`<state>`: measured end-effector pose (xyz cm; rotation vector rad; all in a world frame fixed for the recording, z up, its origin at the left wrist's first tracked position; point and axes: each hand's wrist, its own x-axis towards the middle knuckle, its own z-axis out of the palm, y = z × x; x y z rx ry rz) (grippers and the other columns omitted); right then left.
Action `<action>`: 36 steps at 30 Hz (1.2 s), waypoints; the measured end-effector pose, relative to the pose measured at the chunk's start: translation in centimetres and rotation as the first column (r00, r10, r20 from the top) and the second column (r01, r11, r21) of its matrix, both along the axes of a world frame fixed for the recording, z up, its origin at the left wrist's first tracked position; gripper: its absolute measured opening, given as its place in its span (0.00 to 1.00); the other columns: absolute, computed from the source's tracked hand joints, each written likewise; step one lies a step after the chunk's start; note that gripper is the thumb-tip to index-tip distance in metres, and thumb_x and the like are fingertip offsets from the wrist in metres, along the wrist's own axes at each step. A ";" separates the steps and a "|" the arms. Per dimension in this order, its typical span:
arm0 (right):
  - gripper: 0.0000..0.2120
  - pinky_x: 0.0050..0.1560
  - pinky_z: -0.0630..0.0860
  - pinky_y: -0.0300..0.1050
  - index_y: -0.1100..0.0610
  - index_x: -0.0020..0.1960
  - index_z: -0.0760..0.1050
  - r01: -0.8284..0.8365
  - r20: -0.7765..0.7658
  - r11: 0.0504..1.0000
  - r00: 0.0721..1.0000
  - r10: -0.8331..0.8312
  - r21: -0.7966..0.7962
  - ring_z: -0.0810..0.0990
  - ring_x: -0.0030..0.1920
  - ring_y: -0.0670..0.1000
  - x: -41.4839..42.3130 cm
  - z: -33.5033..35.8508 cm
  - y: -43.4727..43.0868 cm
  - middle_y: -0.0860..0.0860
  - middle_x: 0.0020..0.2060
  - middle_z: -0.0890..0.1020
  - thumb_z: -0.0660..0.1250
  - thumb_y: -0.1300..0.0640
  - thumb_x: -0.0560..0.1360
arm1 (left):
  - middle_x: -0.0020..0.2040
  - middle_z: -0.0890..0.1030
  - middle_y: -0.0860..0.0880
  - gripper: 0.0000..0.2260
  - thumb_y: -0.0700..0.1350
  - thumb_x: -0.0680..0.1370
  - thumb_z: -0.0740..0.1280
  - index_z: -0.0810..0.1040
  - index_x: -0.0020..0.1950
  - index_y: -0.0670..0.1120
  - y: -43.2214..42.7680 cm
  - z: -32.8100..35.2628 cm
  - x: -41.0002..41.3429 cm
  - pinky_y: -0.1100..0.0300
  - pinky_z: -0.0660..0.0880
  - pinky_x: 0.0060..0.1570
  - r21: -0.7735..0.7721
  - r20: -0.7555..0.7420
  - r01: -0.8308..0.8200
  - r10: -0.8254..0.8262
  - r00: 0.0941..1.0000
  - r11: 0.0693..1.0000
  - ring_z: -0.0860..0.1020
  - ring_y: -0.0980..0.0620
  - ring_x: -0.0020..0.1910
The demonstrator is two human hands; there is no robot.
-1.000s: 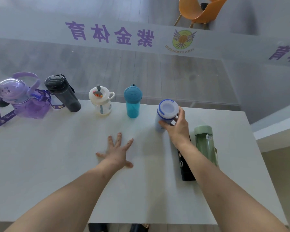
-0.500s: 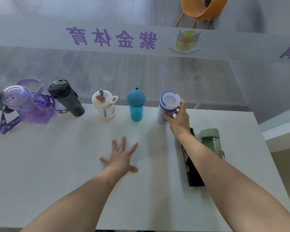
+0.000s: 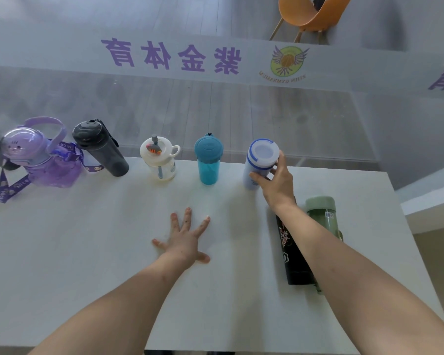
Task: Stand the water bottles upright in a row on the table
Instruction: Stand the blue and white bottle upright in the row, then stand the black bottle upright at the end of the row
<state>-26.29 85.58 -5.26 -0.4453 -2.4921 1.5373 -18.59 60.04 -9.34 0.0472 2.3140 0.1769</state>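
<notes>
Along the far edge of the white table (image 3: 87, 252) stand a purple jug with a strap (image 3: 40, 162), a dark grey bottle (image 3: 100, 147), a small white straw cup (image 3: 159, 160) and a teal cup (image 3: 208, 160). At the right end of that row, my right hand (image 3: 274, 185) is shut on a white bottle with a blue-ringed lid (image 3: 259, 160), which stands upright. My left hand (image 3: 185, 239) lies flat on the table, fingers spread, holding nothing. A black bottle (image 3: 291, 252) lies on its side under my right forearm. A green bottle (image 3: 323, 213) lies beside it, partly hidden.
A glass wall with purple lettering runs just behind the table's far edge. An orange chair (image 3: 310, 14) stands beyond the glass. The table's right edge runs close to the green bottle.
My right hand has carried the white bottle away from me to the far edge, in line with the teal cup. The left hand stays flat.
</notes>
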 end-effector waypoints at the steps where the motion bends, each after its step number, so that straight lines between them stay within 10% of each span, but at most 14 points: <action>1: 0.41 0.60 0.79 0.55 0.47 0.76 0.63 0.000 -0.004 1.000 1.000 0.000 -0.003 0.79 0.59 0.54 -0.1 -0.1 -0.1 0.48 0.61 0.80 0.79 0.55 0.69 | 0.78 0.25 0.57 0.54 0.60 0.70 0.78 0.36 0.76 0.75 0.0 0.0 0.0 0.16 0.52 0.64 -0.001 0.001 0.000 0.000 1.000 1.000 0.26 0.43 0.78; 24: 0.47 0.66 0.74 0.55 0.48 0.78 0.57 0.019 0.118 1.000 0.993 -0.022 0.022 0.73 0.68 0.54 0.3 0.5 0.6 0.51 0.70 0.73 0.81 0.49 0.68 | 0.78 0.24 0.58 0.54 0.60 0.71 0.78 0.36 0.76 0.75 -0.2 -0.2 0.1 0.16 0.51 0.64 0.019 -0.003 -0.003 0.003 1.000 1.000 0.25 0.44 0.77; 27: 0.36 0.67 0.74 0.54 0.52 0.75 0.64 0.020 0.124 0.997 0.992 -0.030 0.079 0.73 0.69 0.51 3.5 1.5 1.5 0.51 0.70 0.74 0.77 0.51 0.73 | 0.78 0.25 0.58 0.54 0.60 0.70 0.78 0.37 0.76 0.75 -0.3 -0.1 0.2 0.16 0.52 0.64 0.023 -0.009 -0.002 0.002 1.000 1.000 0.26 0.44 0.78; 32: 0.18 0.67 0.72 0.46 0.55 0.63 0.78 -0.199 0.152 0.910 0.977 0.152 0.365 0.77 0.63 0.52 11.4 2.8 3.8 0.49 0.60 0.80 0.74 0.59 0.75 | 0.80 0.28 0.56 0.52 0.62 0.71 0.77 0.38 0.77 0.74 -0.1 0.7 0.2 0.18 0.58 0.63 0.001 -0.025 0.028 -0.028 0.999 1.000 0.30 0.42 0.79; 36: 0.22 0.77 0.61 0.49 0.49 0.68 0.76 -0.449 0.421 0.769 0.869 0.259 0.455 0.63 0.78 0.52 16.3 2.0 6.0 0.48 0.75 0.70 0.74 0.51 0.76 | 0.82 0.33 0.56 0.44 0.62 0.75 0.73 0.46 0.80 0.71 1.1 1.2 1.1 0.19 0.59 0.64 0.052 -0.027 0.034 -0.033 0.999 0.998 0.33 0.42 0.80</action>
